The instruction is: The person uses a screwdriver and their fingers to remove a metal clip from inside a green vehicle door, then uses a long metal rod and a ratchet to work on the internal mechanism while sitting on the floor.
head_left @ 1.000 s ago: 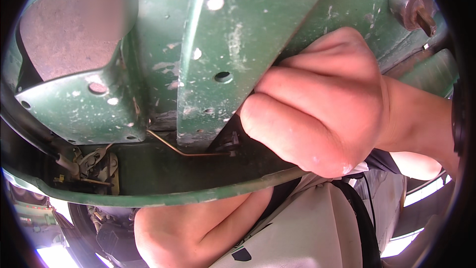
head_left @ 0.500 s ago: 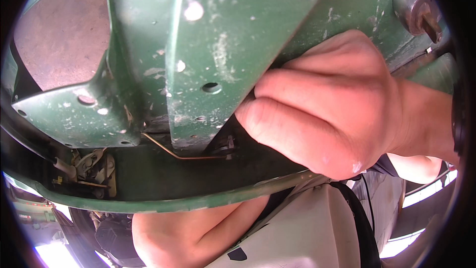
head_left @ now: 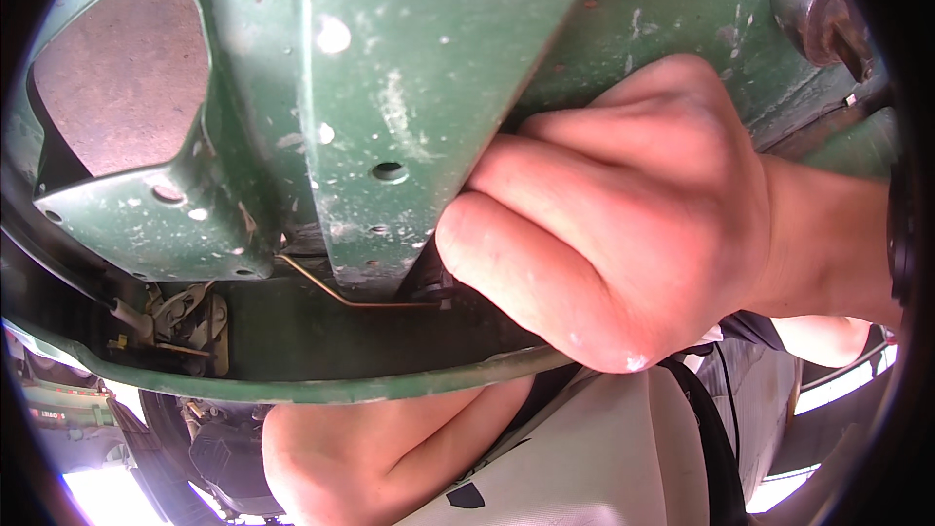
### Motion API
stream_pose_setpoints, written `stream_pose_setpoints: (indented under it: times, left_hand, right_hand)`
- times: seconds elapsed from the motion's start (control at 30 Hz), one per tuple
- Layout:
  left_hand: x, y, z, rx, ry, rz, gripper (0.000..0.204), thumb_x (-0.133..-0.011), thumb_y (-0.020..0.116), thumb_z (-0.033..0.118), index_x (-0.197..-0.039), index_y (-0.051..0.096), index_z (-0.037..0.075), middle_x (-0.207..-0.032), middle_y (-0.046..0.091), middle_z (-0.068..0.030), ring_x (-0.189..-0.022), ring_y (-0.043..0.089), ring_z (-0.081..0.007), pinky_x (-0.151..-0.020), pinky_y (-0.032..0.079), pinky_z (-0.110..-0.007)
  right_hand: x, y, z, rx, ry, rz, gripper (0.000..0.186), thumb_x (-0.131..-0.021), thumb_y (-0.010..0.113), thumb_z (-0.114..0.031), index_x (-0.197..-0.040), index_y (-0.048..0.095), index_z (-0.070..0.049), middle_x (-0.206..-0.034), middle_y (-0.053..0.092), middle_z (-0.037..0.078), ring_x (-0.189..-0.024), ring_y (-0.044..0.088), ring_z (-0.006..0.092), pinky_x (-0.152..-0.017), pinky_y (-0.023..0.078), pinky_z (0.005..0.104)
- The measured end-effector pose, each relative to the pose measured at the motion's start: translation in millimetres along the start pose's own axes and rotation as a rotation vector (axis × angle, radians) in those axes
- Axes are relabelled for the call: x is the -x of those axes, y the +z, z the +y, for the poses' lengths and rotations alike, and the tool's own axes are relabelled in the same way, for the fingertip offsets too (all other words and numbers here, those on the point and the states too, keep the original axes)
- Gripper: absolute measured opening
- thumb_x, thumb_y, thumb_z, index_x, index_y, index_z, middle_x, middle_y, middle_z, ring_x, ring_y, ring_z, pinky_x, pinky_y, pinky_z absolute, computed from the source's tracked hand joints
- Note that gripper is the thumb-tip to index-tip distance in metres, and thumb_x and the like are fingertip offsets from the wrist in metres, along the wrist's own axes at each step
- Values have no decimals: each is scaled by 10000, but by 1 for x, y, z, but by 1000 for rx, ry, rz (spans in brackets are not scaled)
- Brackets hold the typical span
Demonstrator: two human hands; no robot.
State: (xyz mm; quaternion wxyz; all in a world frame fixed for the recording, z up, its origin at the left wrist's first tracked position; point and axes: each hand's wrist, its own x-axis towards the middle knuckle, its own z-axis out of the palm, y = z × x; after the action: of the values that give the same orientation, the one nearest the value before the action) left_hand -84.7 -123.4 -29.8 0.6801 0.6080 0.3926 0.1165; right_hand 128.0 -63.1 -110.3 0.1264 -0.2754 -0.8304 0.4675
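My right hand (head_left: 633,205) reaches in from the right with a black band (head_left: 901,234) at the wrist. Its fingers are curled tightly against the slanting edge of a scuffed green metal panel (head_left: 438,49). Hidden under the hand and behind that edge are the fingertips, so whatever they grip cannot be made out. Just left of the knuckles, a thin copper-coloured rod (head_left: 351,302) runs to a small dark fitting (head_left: 443,294) below the panel. A bent bare arm (head_left: 360,458), apparently my left, shows beneath; my left hand is out of sight.
A curved green rim (head_left: 292,391) crosses below the panel. At the left stands a green bracket (head_left: 107,219) with a large opening, and under it a metal linkage (head_left: 190,326). A rusty cylindrical part (head_left: 813,10) juts out at the upper right.
The panel and my right hand have both shifted slightly left in the view. The hand keeps its curled shape at the panel's edge and sits slightly lower over the rim.
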Motion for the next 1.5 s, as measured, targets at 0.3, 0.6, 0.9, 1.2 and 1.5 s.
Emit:
stream_pose_setpoints:
  times: [0.3,0.6,0.9,1.2,1.5]
  left_hand:
    - [2,4,-2,-24,32,10,335,-742,714,57,-1049,734,-76,-1113,702,-184,-1038,686,-319,-943,537,-389]
    - [2,3,0,-44,34,19,317,-739,717,51,-1031,730,-72,-1086,696,-175,-1015,682,-315,-936,535,-388]
    - [-5,2,3,-59,25,12,298,-736,720,44,-1013,727,-67,-1058,690,-166,-992,678,-312,-929,534,-388]
    - [-7,5,9,-94,1,1,280,-733,723,38,-995,723,-62,-1030,685,-156,-969,674,-308,-922,533,-387]
    - [-15,10,22,-109,-31,-12,262,-731,726,31,-977,720,-58,-1002,679,-147,-947,670,-304,-915,532,-386]
  right_hand:
    - [4,7,0,25,-34,53,214,-610,637,-100,-777,659,32,-787,654,93,-523,541,130,-380,388,274]
    - [1,7,3,20,-63,52,235,-586,623,-112,-773,665,26,-820,673,92,-515,522,120,-371,361,264]
    - [6,-3,15,-121,-163,112,215,-663,655,-104,-818,682,43,-735,602,66,-488,511,141,-350,362,300]
    - [-3,-32,4,-260,45,-384,317,-777,661,-16,-1067,712,99,-682,575,103,-525,586,254,-438,468,382]
    - [-8,-50,9,-607,322,-505,328,-764,609,60,-1079,698,86,-769,651,199,-677,643,391,-599,519,426]
